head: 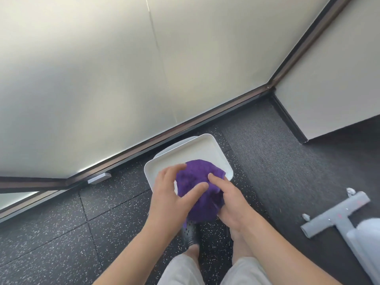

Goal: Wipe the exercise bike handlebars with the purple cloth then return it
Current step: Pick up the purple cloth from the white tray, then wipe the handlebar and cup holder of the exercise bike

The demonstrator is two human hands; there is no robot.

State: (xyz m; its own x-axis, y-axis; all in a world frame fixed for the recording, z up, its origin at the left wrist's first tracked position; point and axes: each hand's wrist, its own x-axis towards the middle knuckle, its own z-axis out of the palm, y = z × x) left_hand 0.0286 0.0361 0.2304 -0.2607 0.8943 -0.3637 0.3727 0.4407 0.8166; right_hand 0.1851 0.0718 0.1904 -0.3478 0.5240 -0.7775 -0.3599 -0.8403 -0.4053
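Against the frosted wall lies a speckled black rubber floor (61,233). The left hand (170,194) lies spread on the bunched purple cloth (197,186) — grip loose, fingers splayed. The cloth hangs over the near edge of a white rectangular plastic tray (185,153). The right hand (230,200) pinches its fold — grip closed. Further right, a grey T-shaped bike base (337,214).

Soft daylight comes through the frosted panels (102,79) far ahead of me, bright and even, with a glare streak on the sill (96,164) at left. Straight edges bow near the frame's edges; everything looks slightly soft.
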